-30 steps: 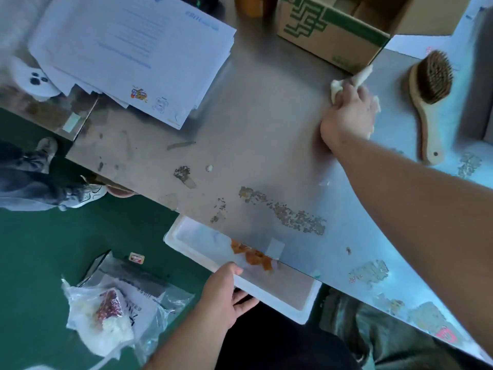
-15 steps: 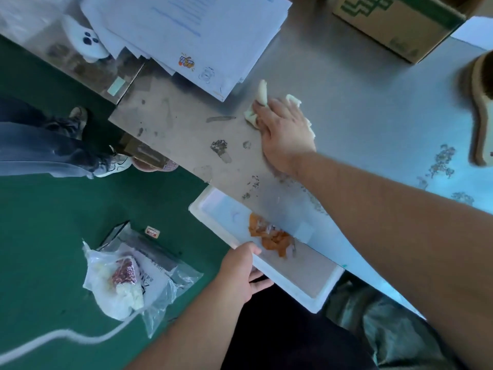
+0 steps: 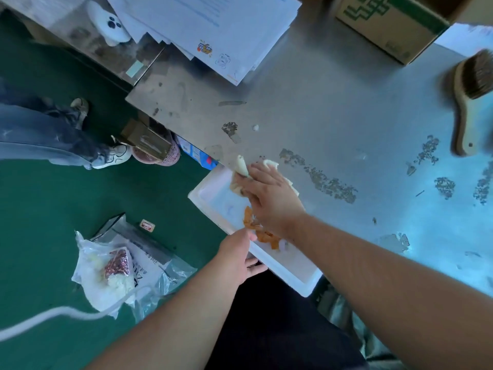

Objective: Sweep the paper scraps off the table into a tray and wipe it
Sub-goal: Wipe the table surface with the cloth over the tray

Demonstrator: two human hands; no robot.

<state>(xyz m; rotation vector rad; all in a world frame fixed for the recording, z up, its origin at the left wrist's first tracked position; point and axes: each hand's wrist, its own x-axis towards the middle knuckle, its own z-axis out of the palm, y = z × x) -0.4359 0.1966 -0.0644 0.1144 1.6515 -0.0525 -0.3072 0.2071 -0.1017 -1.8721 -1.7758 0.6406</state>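
Note:
My right hand (image 3: 269, 200) presses a crumpled white cloth (image 3: 242, 166) at the near edge of the grey metal table (image 3: 333, 110), right over the tray. The white tray (image 3: 210, 198) sits just below the table's edge, and my left hand (image 3: 237, 256) grips its near rim. Orange paper scraps (image 3: 262, 235) lie inside the tray, partly hidden by my right wrist. A small white scrap (image 3: 255, 127) rests on the table farther back.
A wooden-handled brush (image 3: 470, 102) lies at the right. A stack of white papers (image 3: 213, 30) and a cardboard box (image 3: 394, 22) sit at the back. Plastic bags (image 3: 117, 265) lie on the green floor, where another person's legs (image 3: 48, 134) stand at the left.
My right hand has dragged the cloth from the back of the table, leftward and then toward me, to the near edge over the tray. My left hand keeps holding the tray.

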